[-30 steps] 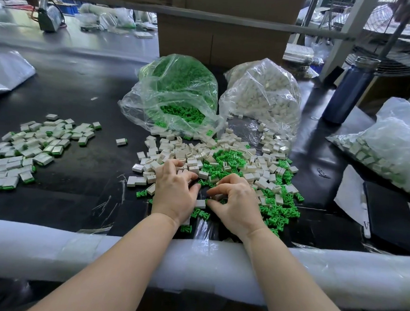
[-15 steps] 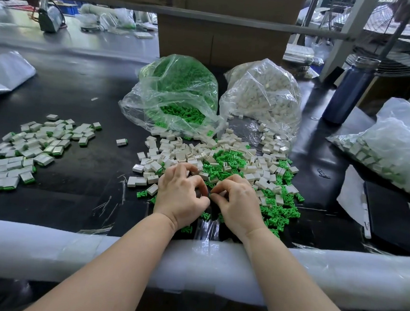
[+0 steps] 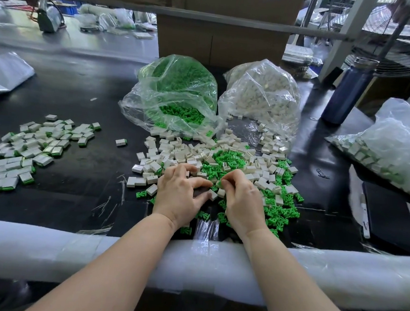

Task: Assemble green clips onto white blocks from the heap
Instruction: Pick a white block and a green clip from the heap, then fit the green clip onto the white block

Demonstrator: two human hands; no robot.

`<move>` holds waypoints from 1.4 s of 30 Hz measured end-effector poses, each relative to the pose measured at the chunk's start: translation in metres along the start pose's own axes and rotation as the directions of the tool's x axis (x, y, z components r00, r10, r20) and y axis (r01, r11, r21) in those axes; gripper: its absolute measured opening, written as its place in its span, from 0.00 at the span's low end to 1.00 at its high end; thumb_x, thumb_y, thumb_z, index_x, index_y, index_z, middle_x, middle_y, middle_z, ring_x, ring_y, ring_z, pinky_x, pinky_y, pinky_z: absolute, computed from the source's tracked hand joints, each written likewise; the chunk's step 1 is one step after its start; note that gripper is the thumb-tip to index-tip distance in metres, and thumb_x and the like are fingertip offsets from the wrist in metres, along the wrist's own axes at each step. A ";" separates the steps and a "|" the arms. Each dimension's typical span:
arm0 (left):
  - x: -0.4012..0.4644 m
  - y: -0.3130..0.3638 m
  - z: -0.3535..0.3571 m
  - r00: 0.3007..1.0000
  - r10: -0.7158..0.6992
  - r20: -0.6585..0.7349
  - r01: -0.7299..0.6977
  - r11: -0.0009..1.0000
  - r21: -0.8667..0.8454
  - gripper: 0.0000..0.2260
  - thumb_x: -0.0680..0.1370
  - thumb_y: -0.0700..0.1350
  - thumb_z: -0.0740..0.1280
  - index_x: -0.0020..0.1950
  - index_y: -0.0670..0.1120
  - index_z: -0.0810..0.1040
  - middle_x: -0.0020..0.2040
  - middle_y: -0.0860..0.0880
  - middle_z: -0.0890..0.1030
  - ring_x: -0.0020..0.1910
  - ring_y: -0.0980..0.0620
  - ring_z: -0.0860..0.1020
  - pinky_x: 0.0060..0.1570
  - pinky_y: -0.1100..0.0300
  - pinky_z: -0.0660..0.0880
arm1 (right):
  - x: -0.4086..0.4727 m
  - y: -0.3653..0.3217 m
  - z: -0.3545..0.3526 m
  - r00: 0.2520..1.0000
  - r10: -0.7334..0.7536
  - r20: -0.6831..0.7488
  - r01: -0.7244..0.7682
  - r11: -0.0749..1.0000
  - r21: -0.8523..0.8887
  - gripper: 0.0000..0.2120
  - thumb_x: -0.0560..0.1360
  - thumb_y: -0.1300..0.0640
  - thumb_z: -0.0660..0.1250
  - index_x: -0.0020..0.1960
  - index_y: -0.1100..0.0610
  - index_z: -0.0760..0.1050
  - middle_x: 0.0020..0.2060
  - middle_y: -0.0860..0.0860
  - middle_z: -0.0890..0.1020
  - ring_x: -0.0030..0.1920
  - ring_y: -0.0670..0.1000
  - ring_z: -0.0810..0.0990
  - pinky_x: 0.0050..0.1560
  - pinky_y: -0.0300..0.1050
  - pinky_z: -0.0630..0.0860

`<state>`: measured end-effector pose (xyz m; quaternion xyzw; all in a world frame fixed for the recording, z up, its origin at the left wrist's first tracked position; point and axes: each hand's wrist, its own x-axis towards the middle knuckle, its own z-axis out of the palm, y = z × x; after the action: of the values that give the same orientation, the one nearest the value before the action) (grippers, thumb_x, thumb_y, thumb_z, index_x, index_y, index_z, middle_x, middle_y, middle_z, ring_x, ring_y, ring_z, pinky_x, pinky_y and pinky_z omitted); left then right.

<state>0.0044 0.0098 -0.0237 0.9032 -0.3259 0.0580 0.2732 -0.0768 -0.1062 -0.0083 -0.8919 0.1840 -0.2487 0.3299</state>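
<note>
1. The left hand (image 3: pixel 180 195) lies palm down at the near edge of the heap (image 3: pixel 223 161), fingers spread and only lightly bent; its fingertips rest among white blocks (image 3: pixel 174 153), and its thumb reaches toward a loose block (image 3: pixel 212 194) between the two hands. It grips nothing that I can make out.
2. The right hand (image 3: pixel 242 202) sits just beside it, fingers curled inward with the tips pinched together on a small piece; the piece is too hidden to tell whether it is a clip or a block.
3. The heap spreads across the middle of the black table (image 3: pixel 93 97), white blocks mostly on its left and far side, green clips (image 3: pixel 226 157) in the centre and along the right and near side.
4. At the far side of the heap, two clear bags lie open toward it: the clip bag (image 3: pixel 177 91) on the left, the block bag (image 3: pixel 262 98) on the right, touching each other.
5. Toward the left edge lies a pile (image 3: pixel 28 146) of blocks with green showing at their ends, well apart from the heap; one such block (image 3: pixel 121 142) lies alone between them.
6. A blue bottle (image 3: pixel 349 90) stands upright near the far right corner, and another bag (image 3: pixel 396 146) of white pieces lies at the right edge.
7. White foam padding (image 3: pixel 44 253) covers the near edge, and both forearms cross it.
</note>
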 end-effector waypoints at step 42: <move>-0.002 0.003 -0.010 0.998 0.023 0.065 0.000 0.944 -0.331 0.05 0.76 0.53 0.66 0.42 0.62 0.70 0.40 0.60 0.80 0.46 0.67 0.75 0.59 0.68 0.51 | -0.001 0.003 -0.004 1.000 -0.028 0.010 0.024 0.949 0.313 0.05 0.73 0.65 0.68 0.43 0.56 0.79 0.35 0.43 0.80 0.38 0.43 0.79 0.42 0.35 0.77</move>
<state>0.0018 0.0138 -0.0144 0.8441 -0.3454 -0.0267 0.4092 -0.0805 -0.1092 -0.0081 -0.8324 0.1281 -0.2726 0.4652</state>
